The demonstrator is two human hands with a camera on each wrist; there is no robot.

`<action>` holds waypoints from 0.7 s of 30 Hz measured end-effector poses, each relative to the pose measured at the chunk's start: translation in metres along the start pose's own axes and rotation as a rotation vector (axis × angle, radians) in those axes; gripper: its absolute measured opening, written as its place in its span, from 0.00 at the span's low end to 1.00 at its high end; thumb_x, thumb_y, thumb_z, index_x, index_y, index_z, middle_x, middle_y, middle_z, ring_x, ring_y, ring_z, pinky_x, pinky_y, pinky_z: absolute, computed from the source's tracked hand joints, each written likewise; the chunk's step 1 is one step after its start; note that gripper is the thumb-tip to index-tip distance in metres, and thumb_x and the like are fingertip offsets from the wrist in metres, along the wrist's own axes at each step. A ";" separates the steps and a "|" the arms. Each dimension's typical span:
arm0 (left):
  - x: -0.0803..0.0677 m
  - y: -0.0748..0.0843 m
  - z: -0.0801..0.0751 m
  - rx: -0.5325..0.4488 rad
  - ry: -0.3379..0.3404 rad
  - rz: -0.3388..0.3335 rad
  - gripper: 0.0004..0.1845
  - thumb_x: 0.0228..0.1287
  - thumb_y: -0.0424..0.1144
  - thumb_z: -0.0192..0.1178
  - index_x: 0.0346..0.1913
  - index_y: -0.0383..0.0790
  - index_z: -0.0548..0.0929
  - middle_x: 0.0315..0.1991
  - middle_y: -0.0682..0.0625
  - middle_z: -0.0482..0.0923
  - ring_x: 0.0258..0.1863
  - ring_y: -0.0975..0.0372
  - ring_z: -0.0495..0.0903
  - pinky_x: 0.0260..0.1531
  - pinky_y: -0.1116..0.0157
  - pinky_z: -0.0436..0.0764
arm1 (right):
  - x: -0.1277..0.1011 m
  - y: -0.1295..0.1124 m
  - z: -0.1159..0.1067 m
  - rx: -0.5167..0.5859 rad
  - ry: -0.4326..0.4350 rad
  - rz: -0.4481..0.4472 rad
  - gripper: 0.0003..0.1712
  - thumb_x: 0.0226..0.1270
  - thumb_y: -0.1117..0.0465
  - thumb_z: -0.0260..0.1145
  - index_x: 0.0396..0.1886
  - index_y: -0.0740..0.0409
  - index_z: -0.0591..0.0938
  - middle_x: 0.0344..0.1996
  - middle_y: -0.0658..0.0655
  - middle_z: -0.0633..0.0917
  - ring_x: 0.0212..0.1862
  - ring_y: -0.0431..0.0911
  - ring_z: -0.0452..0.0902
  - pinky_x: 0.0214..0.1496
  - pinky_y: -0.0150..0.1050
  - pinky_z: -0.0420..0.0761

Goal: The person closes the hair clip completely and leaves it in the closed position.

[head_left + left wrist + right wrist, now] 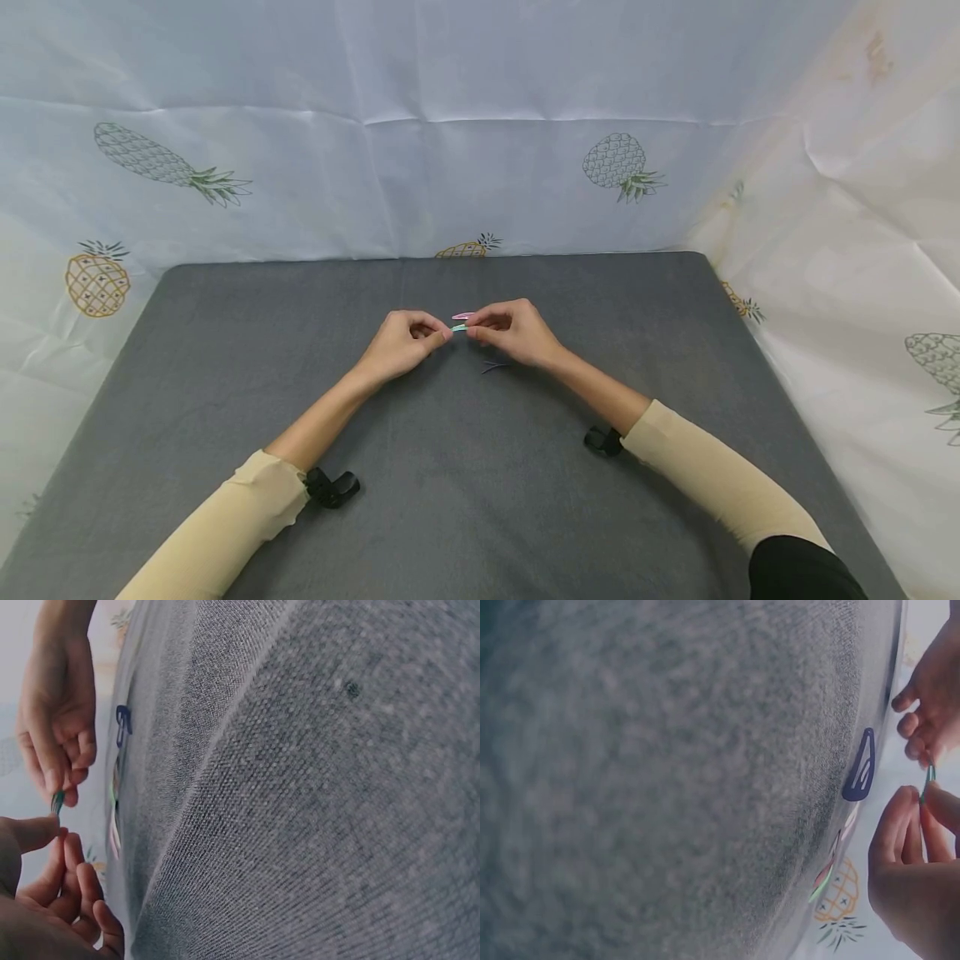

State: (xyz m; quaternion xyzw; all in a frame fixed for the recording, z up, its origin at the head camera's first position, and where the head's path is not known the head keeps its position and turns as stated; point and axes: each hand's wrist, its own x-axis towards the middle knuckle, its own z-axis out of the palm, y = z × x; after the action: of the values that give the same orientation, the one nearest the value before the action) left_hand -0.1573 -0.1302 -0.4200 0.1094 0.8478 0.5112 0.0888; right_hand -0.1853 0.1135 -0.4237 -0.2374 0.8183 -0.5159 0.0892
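I am seeing both hands meeting over the middle of the desk, which is wearing a grey cloth. The left hand is pinching one end of a green clip between thumb and fingertips, with the other fingers curled in. The right hand is pinching the clip's other end in the same way, so the clip is hanging between the two hands, just above the cloth. A pink clip is lying just beyond the right hand's fingertips, and a blue clip is lying on the cloth just beside the right hand, on the near side. From the right wrist I am seeing the blue clip flat on the cloth, apart from the fingers. A pineapple-print sheet is standing behind the desk and along its right side.
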 end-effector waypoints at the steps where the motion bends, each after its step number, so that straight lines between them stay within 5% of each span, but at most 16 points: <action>1: 0.001 0.000 0.000 0.002 -0.001 0.007 0.10 0.77 0.38 0.67 0.48 0.33 0.92 0.38 0.36 0.89 0.21 0.64 0.67 0.25 0.68 0.68 | 0.000 0.000 0.000 0.012 -0.002 0.010 0.11 0.73 0.65 0.76 0.50 0.65 0.92 0.42 0.65 0.94 0.39 0.50 0.92 0.44 0.36 0.89; 21: 0.005 -0.009 0.009 0.061 0.003 0.020 0.09 0.77 0.37 0.67 0.48 0.35 0.92 0.38 0.40 0.91 0.23 0.64 0.72 0.27 0.68 0.71 | -0.001 0.005 -0.005 0.023 -0.035 0.130 0.11 0.74 0.68 0.72 0.51 0.68 0.90 0.42 0.68 0.93 0.39 0.51 0.92 0.44 0.41 0.91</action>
State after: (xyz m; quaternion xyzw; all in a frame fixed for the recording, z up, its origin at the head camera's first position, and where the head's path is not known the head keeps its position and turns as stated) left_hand -0.1612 -0.1257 -0.4324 0.1196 0.8620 0.4862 0.0789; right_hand -0.1878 0.1193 -0.4257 -0.1918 0.8244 -0.5140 0.1394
